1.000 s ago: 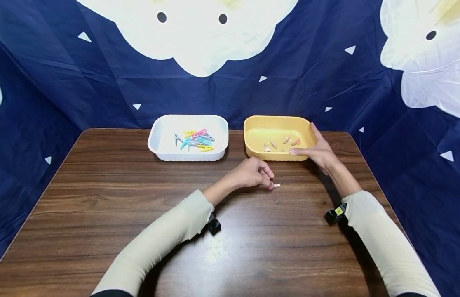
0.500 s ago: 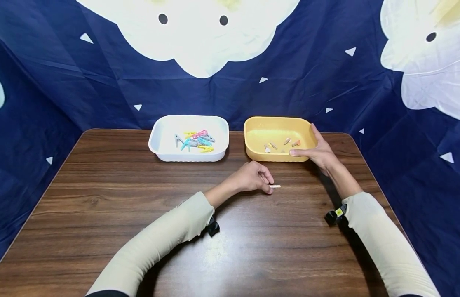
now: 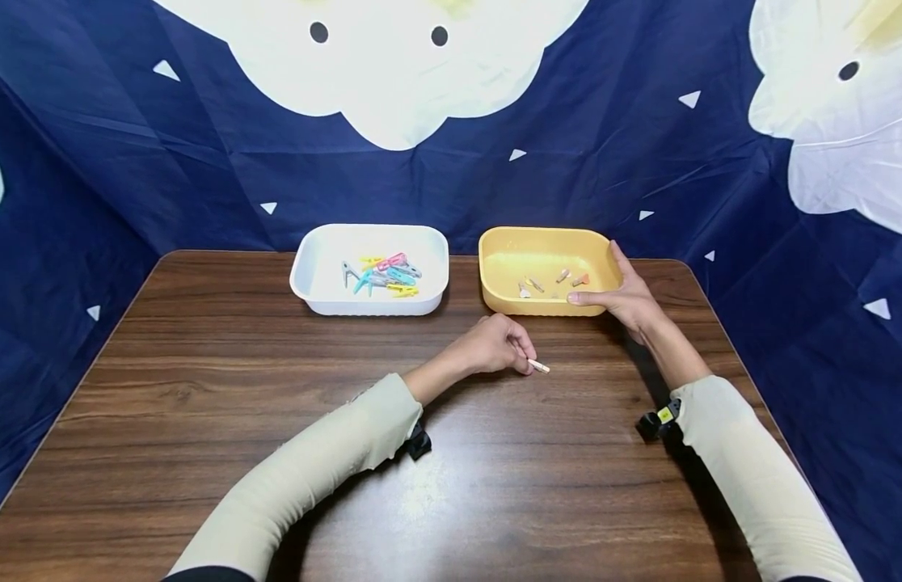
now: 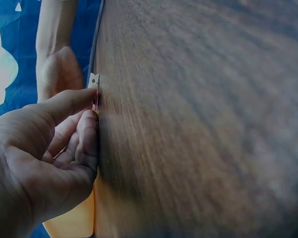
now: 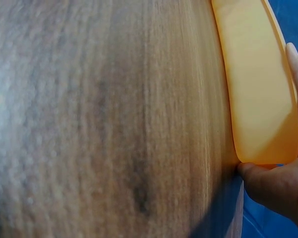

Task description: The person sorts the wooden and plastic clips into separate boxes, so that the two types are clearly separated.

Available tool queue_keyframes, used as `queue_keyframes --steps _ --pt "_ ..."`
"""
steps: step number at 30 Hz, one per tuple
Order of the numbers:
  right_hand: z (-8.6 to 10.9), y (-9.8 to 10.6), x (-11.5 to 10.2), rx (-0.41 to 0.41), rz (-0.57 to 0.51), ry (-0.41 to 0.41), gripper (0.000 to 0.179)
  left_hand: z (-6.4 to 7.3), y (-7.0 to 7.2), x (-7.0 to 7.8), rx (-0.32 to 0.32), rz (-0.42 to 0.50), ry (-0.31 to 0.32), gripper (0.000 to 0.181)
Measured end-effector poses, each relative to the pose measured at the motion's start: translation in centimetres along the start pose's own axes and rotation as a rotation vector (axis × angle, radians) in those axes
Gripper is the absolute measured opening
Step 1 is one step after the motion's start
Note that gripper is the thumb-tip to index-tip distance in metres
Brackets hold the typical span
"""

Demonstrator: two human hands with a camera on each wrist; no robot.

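My left hand (image 3: 498,343) pinches a mini wooden clothespin (image 3: 539,366) between thumb and fingertips, just above the table in front of the yellow bin. In the left wrist view, the pale tip of the clothespin (image 4: 93,80) sticks out past the fingers, with a bit of pink beside them. My right hand (image 3: 625,299) holds the right end of the yellow bin (image 3: 524,305), its thumb along the front rim. The right wrist view shows fingers against the bin's end. Several small decorated clothespins (image 3: 562,276) lie inside that bin.
Left of the yellow bin stands a white bin (image 3: 323,303) with several larger plastic clothespins (image 3: 393,262) in pink, blue, grey and yellow. Both bins sit near the far edge of the wooden table (image 3: 204,356). A dark blue patterned cloth (image 3: 204,178) hangs behind.
The small clothespin has turned in my left fingers, its pink part now hidden from the head view and its pale end angled toward the front. The right hand and both bins keep their places.
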State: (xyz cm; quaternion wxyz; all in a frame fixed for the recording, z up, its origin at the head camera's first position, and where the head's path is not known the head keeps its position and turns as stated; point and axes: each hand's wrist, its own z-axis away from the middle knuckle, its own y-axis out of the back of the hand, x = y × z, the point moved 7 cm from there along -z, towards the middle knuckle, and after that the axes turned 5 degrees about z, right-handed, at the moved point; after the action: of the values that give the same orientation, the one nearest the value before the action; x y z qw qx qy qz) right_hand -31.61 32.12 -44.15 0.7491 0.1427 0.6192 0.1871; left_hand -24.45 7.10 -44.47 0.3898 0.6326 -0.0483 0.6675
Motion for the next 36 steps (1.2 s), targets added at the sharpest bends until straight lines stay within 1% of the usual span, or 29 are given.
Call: queue_keyframes --steps 8,18,23,30,36 --pt "-0.1 0.2 0.2 0.000 0.006 -0.003 0.146 -0.3 0.1 0.2 -0.018 0.016 -0.029 0.010" --pt "-0.1 0.1 0.2 -0.003 0.009 -0.006 0.146 -0.2 0.3 1.2 -0.023 0.036 -0.070 0.009" --pt "-0.1 0.1 0.1 -0.005 0.007 -0.006 0.146 -0.4 0.4 1.9 -0.025 0.080 -0.091 0.008" --pt "0.0 -0.1 -0.1 -0.007 -0.009 0.001 0.145 -0.5 0.7 2.5 -0.013 0.183 -0.083 0.007" --pt "0.0 -0.1 -0.1 -0.007 -0.012 0.003 0.145 -0.5 1.2 3.6 0.008 0.235 -0.140 0.009"
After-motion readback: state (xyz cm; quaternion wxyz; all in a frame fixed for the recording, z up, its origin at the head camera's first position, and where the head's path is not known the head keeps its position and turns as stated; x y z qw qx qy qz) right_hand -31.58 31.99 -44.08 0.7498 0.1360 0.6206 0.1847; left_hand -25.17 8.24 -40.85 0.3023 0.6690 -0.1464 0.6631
